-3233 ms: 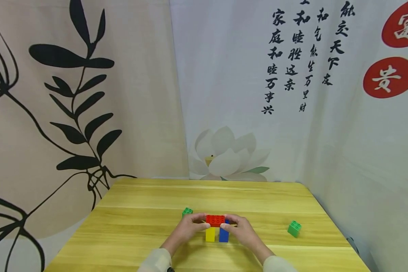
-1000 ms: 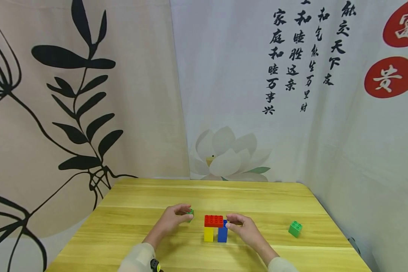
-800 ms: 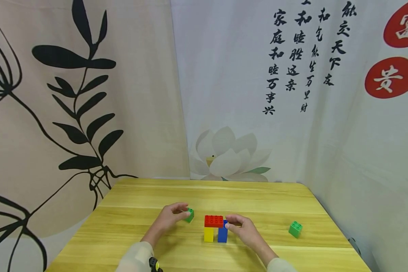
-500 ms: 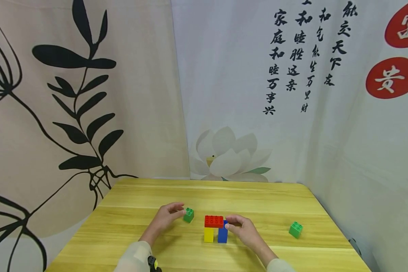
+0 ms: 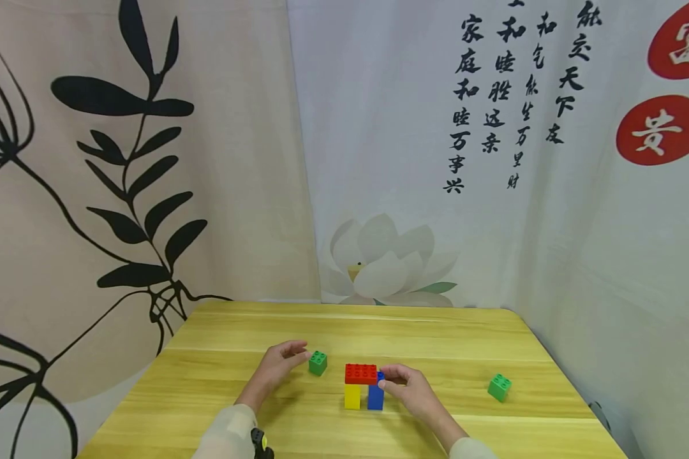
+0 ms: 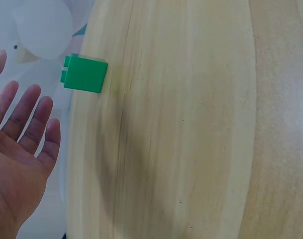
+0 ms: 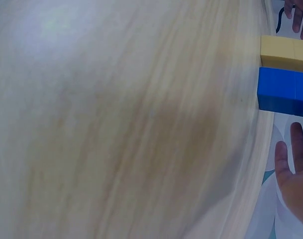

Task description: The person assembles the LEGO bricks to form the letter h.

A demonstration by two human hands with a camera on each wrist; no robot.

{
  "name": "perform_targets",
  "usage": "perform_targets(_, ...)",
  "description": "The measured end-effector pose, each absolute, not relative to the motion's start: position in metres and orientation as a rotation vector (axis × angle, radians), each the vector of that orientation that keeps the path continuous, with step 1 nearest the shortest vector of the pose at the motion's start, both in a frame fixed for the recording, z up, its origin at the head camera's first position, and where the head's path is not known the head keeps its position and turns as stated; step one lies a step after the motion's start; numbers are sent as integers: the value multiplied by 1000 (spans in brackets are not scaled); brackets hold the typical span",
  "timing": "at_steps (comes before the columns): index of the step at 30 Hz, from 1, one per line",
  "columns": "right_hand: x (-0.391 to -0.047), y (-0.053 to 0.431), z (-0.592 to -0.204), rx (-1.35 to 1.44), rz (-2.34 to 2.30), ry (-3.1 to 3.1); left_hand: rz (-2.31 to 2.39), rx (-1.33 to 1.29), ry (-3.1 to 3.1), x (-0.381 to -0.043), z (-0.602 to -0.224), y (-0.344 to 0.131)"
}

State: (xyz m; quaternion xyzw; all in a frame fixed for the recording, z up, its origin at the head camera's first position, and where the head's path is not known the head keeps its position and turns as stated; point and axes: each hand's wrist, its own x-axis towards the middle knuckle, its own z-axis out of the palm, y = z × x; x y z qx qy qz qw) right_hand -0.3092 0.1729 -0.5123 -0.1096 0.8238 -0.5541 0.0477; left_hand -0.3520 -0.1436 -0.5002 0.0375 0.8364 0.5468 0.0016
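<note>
In the head view, a red brick (image 5: pixel 360 373) with studs lies across a yellow block column (image 5: pixel 353 396) and a blue block column (image 5: pixel 375 396). My right hand (image 5: pixel 409 386) is at the right side of the blue column, fingertips close to its top; contact cannot be told. In the right wrist view the fingers of that hand (image 7: pixel 295 184) are extended beside the blue blocks (image 7: pixel 283 92). My left hand (image 5: pixel 275 366) hovers left of a green brick (image 5: pixel 318 363), holding nothing. Its fingers look loosely extended in the left wrist view, apart from the green brick (image 6: pixel 85 73).
Another green brick (image 5: pixel 499 387) sits farther right on the wooden table (image 5: pixel 252 338). Behind the table hangs a printed cloth (image 5: pixel 373 127) with plants and characters. A dark watch-like band (image 5: pixel 259 441) shows at the left sleeve.
Both hands held the red brick at first; it now rests on the columns, released. My left hand went to the left green brick, then drew back leftward. The right hand stayed by the blue column.
</note>
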Motion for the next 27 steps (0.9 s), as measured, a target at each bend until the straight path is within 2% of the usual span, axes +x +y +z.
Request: perform_targets(27,-307,172,-514,-303,-1708,2508,1599,191,2582,-384,-509,-147)
